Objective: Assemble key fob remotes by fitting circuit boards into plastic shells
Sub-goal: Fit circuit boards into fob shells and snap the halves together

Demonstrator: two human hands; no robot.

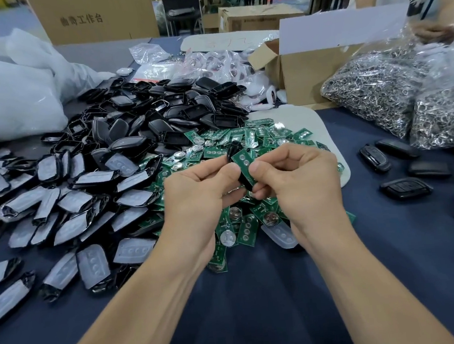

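My left hand (198, 191) grips a black plastic shell (232, 151), held up on edge above the table. My right hand (294, 176) pinches a green circuit board (243, 164) between thumb and fingers and holds it against the shell's open face. Both hands meet over a heap of loose green circuit boards (234, 143) with coin cells. Black shell halves (159, 114) are piled behind and to the left, and shells with translucent button pads (84, 202) lie spread at the left.
Closed black fobs (405, 189) lie on the dark blue cloth at the right. Bags of metal key rings (379, 93) and an open cardboard box (318, 71) stand at the back right, where another person stands. White plastic bags (10, 93) fill the back left.
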